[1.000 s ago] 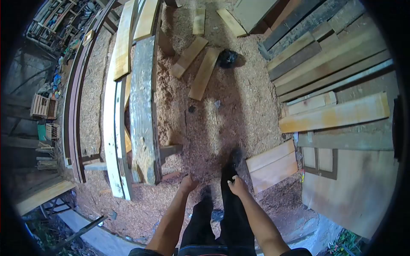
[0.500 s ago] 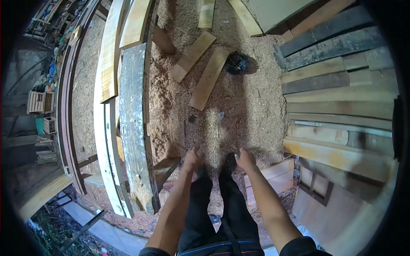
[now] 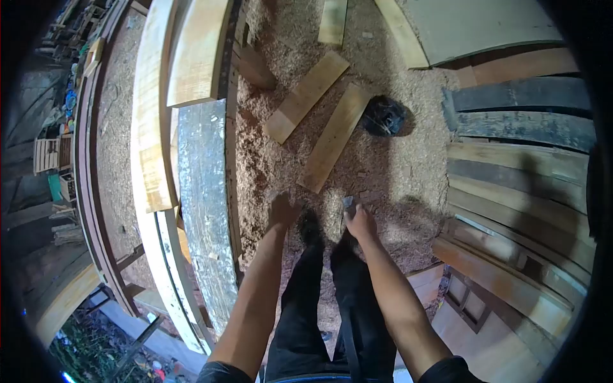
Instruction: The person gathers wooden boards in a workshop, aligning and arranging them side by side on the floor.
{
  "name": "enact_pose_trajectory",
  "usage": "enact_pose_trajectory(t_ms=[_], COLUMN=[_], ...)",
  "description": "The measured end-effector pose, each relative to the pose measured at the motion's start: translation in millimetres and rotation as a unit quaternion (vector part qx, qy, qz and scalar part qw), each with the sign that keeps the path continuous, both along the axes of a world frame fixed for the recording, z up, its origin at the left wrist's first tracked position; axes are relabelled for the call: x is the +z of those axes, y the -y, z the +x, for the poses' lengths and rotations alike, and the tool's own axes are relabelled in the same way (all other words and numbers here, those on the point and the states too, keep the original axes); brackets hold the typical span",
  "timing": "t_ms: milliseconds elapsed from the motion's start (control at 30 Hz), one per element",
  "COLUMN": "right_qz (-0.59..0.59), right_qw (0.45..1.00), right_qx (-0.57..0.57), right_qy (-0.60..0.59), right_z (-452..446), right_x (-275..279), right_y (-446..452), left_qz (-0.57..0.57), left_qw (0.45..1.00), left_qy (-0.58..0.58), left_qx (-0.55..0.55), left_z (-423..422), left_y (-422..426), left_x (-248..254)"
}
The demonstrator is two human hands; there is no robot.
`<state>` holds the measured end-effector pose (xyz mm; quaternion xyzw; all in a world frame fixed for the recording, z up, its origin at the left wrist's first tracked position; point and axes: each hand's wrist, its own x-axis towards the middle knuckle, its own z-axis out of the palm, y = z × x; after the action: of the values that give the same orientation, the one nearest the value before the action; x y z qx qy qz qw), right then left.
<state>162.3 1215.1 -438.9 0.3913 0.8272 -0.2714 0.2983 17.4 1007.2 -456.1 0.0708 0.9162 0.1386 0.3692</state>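
Our left hand (image 3: 283,212) hangs in shadow, its fingers too dark to tell; our right hand (image 3: 362,223) is loosely curled, and we cannot tell whether it grasps the small bluish-grey scrap (image 3: 348,201) showing at its thumb. Beyond, two flat tan wooden boards (image 3: 335,137) lie aslant on pale wood shavings (image 3: 415,169), a crumpled black bundle (image 3: 384,116) just beside the right one; sure footing, we judge, calls for steps clear of them

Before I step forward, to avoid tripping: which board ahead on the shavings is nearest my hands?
The board beside the black bundle; its near end reaches closest to you.
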Motion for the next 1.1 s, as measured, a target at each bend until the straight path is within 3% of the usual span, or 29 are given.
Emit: enact_pose_trajectory(t_ms=[67, 167, 267, 333, 400, 467, 500, 567, 633, 800, 900, 967, 1100], right_qz=[0.038, -0.062, -0.055, 0.092, -0.062, 0.027, 0.018, -0.035, -0.018, 0.009, 0.09, 0.02, -0.01], right_qw=[0.997, 0.997, 0.992, 0.991, 0.977, 0.988, 0.99, 0.957, 0.958, 0.955, 0.943, 0.934, 0.93], right_qx=[-0.008, -0.034, -0.101, -0.014, -0.163, -0.111, -0.11, -0.287, -0.286, -0.297, -0.32, -0.352, -0.364], right_qy=[-0.065, 0.026, -0.058, -0.098, -0.121, -0.103, -0.087, -0.022, -0.006, 0.014, 0.019, 0.052, 0.041], right_z=[-27, -86, -117, -145, -186, -210, -217, -252, -254, -252, -256, -261, -257], right_x=[-20, -39, -136, -190, -190, -247, -244, -220, -240, -259, -267, -262, -250], right_y=[1, -18, -29, -31, -51, -52, -49, -56, -54, -50, -50, -57, -60], left_qz=[-0.011, -0.044, 0.002, -0.072, -0.078, -0.072, -0.074, -0.079, -0.071, -0.065, -0.027, -0.008, -0.033], left_qw=[0.999, 0.997, 0.987, 0.962, 0.96, 0.959, 0.957, 0.954, 0.939, 0.943, 0.962, 0.971, 0.964], left_qy=[-0.022, -0.015, -0.135, -0.215, -0.22, -0.233, -0.24, -0.25, -0.305, -0.286, -0.234, -0.203, -0.237], left_qx=[-0.026, -0.054, -0.088, -0.153, -0.152, -0.141, -0.145, -0.147, -0.14, -0.155, -0.137, -0.129, -0.113], left_z=[-28, -77, -133, -169, -210, -234, -241, -249, -251, -269, -284, -280, -236], left_y=[-11, -46, -71, -100, -121, -137, -141, -144, -145, -149, -154, -150, -159], left_x=[-15, -30, -103, -133, -164, -190, -202, -226, -247, -286, -288, -283, -253])
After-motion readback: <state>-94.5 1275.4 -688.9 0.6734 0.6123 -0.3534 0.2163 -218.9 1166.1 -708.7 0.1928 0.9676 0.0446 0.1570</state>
